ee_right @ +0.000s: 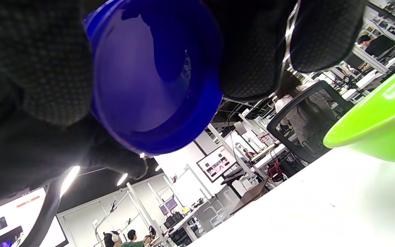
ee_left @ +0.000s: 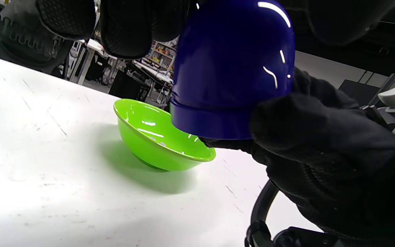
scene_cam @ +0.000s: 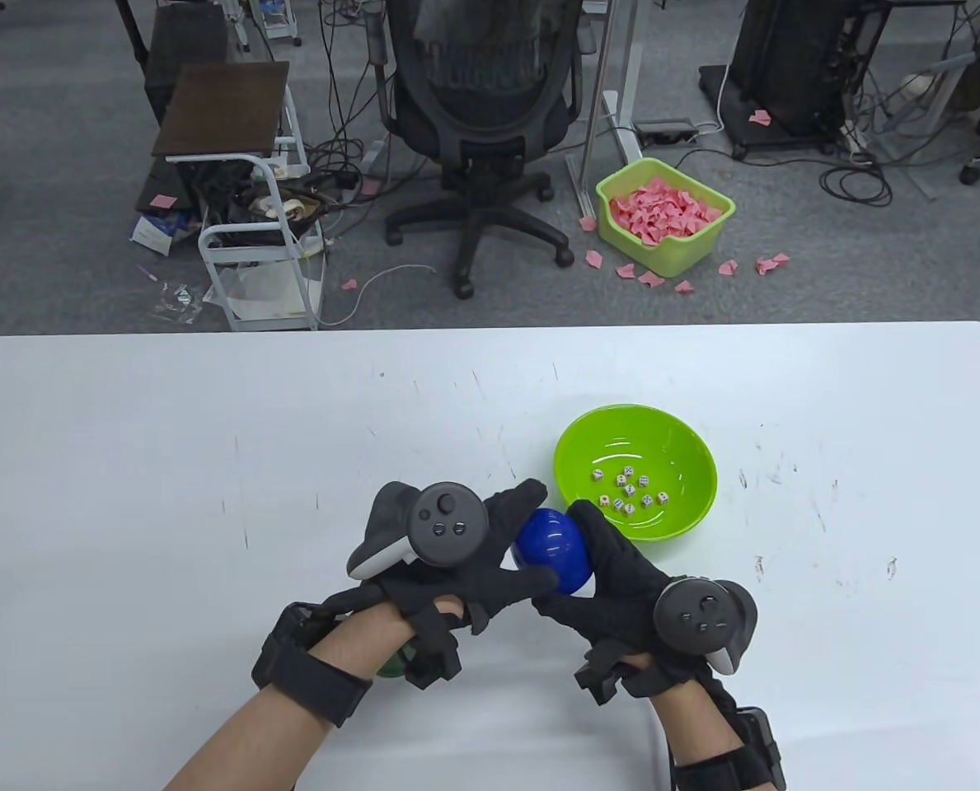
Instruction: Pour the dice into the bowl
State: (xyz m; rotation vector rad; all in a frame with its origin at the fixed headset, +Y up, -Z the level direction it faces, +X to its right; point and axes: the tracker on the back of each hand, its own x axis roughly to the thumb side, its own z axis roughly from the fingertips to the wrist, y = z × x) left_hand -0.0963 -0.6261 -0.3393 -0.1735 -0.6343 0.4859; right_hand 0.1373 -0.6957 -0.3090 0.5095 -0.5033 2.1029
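A blue dome-shaped cup (scene_cam: 551, 550) is held between both hands just above the table, left of a lime green bowl (scene_cam: 687, 482). Several white dice (scene_cam: 631, 488) lie in the bowl's bottom. My left hand (scene_cam: 516, 535) wraps the cup from the left. My right hand (scene_cam: 593, 568) grips it from the right. In the left wrist view the cup (ee_left: 231, 68) hangs mouth down, with the bowl (ee_left: 156, 137) behind it. In the right wrist view the cup's inside (ee_right: 149, 79) shows no dice, and the bowl's wall (ee_right: 379, 127) is at the right.
A small green object (scene_cam: 391, 666) peeks out under my left wrist. The white table (scene_cam: 168, 461) is scuffed. Beyond its far edge stand an office chair (scene_cam: 481, 124), a cart (scene_cam: 242, 206) and a green bin of pink paper (scene_cam: 663, 216).
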